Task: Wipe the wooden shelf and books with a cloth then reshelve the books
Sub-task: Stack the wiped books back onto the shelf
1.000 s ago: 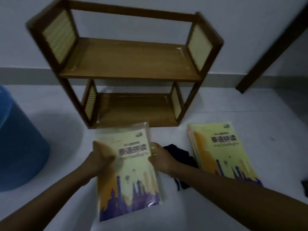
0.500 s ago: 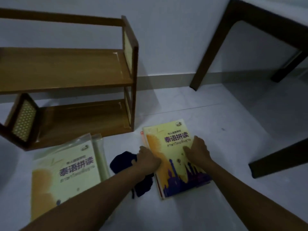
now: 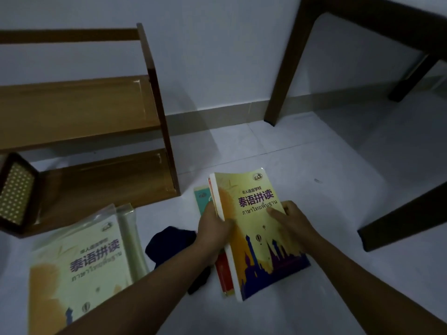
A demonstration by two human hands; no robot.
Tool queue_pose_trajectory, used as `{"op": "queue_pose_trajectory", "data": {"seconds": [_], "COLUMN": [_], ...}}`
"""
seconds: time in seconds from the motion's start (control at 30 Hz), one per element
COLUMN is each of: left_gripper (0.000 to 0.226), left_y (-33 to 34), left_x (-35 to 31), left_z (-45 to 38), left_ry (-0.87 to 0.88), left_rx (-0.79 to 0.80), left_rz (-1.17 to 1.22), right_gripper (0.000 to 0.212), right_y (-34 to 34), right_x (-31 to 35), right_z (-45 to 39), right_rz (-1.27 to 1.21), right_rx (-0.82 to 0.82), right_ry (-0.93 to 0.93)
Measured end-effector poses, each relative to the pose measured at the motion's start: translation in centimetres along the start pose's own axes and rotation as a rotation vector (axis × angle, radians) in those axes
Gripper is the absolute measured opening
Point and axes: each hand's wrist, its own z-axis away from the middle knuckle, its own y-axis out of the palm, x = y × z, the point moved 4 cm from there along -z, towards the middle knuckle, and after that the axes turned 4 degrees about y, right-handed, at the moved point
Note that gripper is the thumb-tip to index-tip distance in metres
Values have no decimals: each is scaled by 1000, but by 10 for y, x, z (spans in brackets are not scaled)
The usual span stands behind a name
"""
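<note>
A yellow book (image 3: 256, 228) with a purple skyline cover is tilted up off a stack on the floor. My left hand (image 3: 212, 228) grips its spine edge. My right hand (image 3: 290, 221) lies on the cover's right side, fingers over the edge. Under it lie a red book (image 3: 223, 269) and a teal one (image 3: 202, 199). A dark cloth (image 3: 169, 243) lies crumpled on the floor left of my left hand. Another yellow book in a plastic sleeve (image 3: 79, 259) lies at the lower left. The empty wooden shelf (image 3: 79, 112) stands against the wall at the left.
A dark wooden table (image 3: 367, 32) stands at the right; one leg (image 3: 283, 93) meets the floor by the wall and another (image 3: 406, 223) lies close to the right of the book stack. Pale floor tiles (image 3: 302, 153) surround the books.
Both hands left the sleeved book on the left and went to the right stack. The top yellow book's left edge has since lifted off that stack. The view has swung right.
</note>
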Motion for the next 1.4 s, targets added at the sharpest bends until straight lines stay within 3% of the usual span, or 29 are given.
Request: {"op": "queue_pose_trajectory", "data": {"seconds": [0.13,0.17,0.3,0.43,0.6,0.87,1.03,1.13,1.23,1.33,1.4], "left_gripper": [42,42,40,42,40,38,51,36,19,59,54], "left_y": [-9,-16,-73,-157,-246,-318,-342,-346,-352,-359,-353], "left_x": [-39,-50,-97,-106,-77,-5,48,72,83,96,107], "left_z": [25,30,51,82,132,188,151,120,101,89,84], "left_ry": [116,174,475,676,718,541,199,12,-69,-169,-222], "left_rx": [280,315,240,23,-197,-437,-408,-363,-338,-271,-209], "left_rz": [241,240,29,-138,-205,-195,-183,-193,-320,-487,-328], "right_gripper": [96,97,48,33,31,33,40,40,34,36,43], "right_y": [-27,-29,-11,50,138,238,285,314,331,335,338], "right_x": [28,40,104,153,173,156,143,117,98,88,82], "right_z": [18,23,55,92,126,169,148,118,97,80,74], "right_rz": [-448,-488,-389,-259,-94,31,161,277,386,552,621], "right_rx": [163,210,350,294,294,497,488,475,421,354,375], "right_ry": [-43,-83,-290,-464,-515,-463,-403,-254,-204,-204,-174]}}
